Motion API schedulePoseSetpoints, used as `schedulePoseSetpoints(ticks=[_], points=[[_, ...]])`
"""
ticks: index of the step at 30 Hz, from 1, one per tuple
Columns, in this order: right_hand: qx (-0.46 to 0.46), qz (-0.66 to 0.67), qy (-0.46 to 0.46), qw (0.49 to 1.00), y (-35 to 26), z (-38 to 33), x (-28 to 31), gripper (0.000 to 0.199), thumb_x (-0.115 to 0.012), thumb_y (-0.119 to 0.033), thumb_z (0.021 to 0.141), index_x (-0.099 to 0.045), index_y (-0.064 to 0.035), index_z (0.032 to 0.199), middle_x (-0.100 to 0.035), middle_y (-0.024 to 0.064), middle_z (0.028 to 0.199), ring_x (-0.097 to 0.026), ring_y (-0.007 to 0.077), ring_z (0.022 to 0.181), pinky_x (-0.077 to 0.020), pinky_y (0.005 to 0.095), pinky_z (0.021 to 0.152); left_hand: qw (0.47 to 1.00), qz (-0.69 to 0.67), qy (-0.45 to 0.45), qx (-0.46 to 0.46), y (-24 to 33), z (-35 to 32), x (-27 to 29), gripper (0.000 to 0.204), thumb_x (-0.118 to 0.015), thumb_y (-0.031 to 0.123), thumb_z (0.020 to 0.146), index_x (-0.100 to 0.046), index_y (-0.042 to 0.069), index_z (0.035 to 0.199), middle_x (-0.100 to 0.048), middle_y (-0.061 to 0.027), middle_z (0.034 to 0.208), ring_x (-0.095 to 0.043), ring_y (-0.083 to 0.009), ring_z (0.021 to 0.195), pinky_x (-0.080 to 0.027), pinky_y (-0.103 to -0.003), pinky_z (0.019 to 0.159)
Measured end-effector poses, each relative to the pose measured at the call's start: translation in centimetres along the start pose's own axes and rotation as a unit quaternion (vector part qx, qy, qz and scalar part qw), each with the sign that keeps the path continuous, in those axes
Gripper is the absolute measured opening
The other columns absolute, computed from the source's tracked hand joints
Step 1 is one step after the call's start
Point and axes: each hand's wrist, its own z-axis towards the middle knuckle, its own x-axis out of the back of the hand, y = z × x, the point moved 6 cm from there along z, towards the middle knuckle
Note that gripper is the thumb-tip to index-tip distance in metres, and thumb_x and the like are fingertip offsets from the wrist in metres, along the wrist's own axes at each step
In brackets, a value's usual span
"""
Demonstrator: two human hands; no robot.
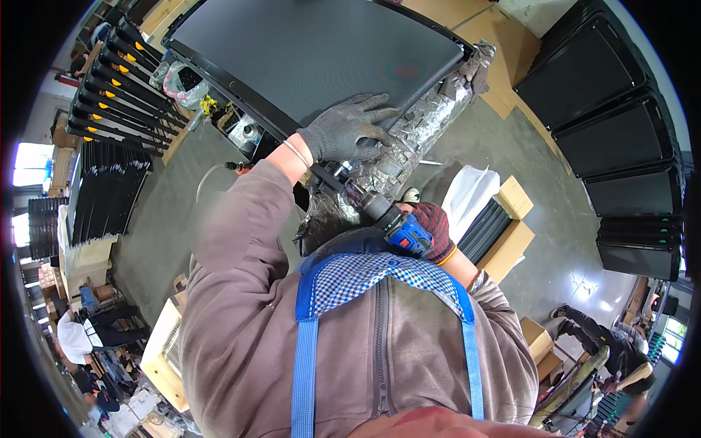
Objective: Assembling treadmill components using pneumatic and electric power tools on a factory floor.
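Note:
My left hand [349, 130], in a dark grey glove, lies with its fingers spread across the near end of a large black flat deck [321, 55] in a dark frame. My right hand [432, 230], in a dark red knit glove, is closed around a blue cordless drill [407, 233]. The drill's black chuck points up and left, toward the frame's near end below my left hand. Whether its tip touches the frame is hidden from me. Crumpled silver wrapping [409, 157] covers the support along the deck's near right side.
Yellow-marked black bars [120, 84] stand in a row at the left, beside stacked dark panels [106, 193]. An open cardboard box [504, 241] with black strips stands right of me. Large black panels [584, 80] lean at the far right. Other people [610, 339] work lower left and right.

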Motion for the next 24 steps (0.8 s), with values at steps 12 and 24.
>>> schedulePoseSetpoints(ticks=[12,24], points=[[0.131,-0.122,0.112,0.977,2.5,1.3,7.7,0.046,-0.07,-0.025,0.063,-0.064,-0.0129,0.106,-0.067,0.0092,0.092,-0.064,0.0307,0.08,-0.05,0.0386,0.069,0.995,0.021,0.028,0.09,0.8,0.1,0.4,0.045,-0.07,0.027,0.075,-0.063,0.016,0.118,-0.047,-0.0117,0.139,-0.04,-0.0337,0.132,-0.033,-0.046,0.109],[-0.09,0.09,0.31,0.942,22.8,7.0,18.6,0.032,-0.061,-0.002,0.062,-0.067,-0.0091,0.092,-0.066,0.0105,0.081,-0.065,0.0292,0.077,-0.0521,0.0357,0.069,0.906,0.153,0.013,0.395,4.5,1.5,-0.6,0.067,-0.069,0.025,0.076,-0.046,0.01,0.136,-0.038,-0.0149,0.146,-0.037,-0.039,0.132,-0.031,-0.049,0.109]])
